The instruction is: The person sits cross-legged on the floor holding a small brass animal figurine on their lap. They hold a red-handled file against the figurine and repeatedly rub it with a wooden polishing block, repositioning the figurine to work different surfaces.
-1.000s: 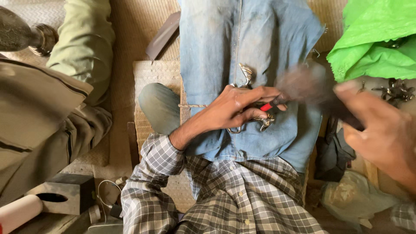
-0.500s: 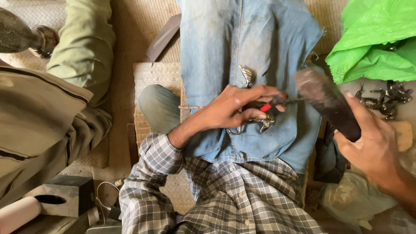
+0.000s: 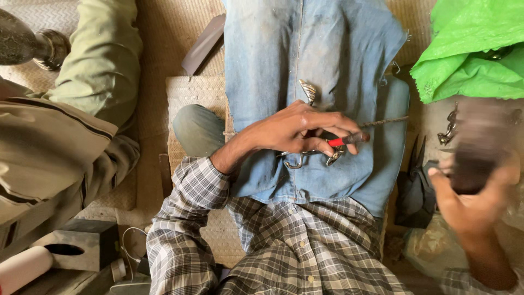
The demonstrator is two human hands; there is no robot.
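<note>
Right hand [image 3: 469, 205] and the dark object [image 3: 475, 158] it grips: motion-blurred, shape n/a. Left hand [image 3: 297, 131] covers most of the small metal piece [image 3: 305, 158]; only hooks visible. Green sheet [image 3: 475, 49] cut off at top/right edge.

denim cloth [image 3: 316, 71]: faded, matt | hooks [image 3: 305, 158]: shiny metal | sheet [image 3: 475, 49]: glossy green plastic | mat [image 3: 174, 33]: rough woven

Blue denim cloth [image 3: 322, 65], grey checked shirt [image 3: 284, 246], bright green plastic sheet [image 3: 475, 49], red-handled tool [image 3: 341, 141].
</note>
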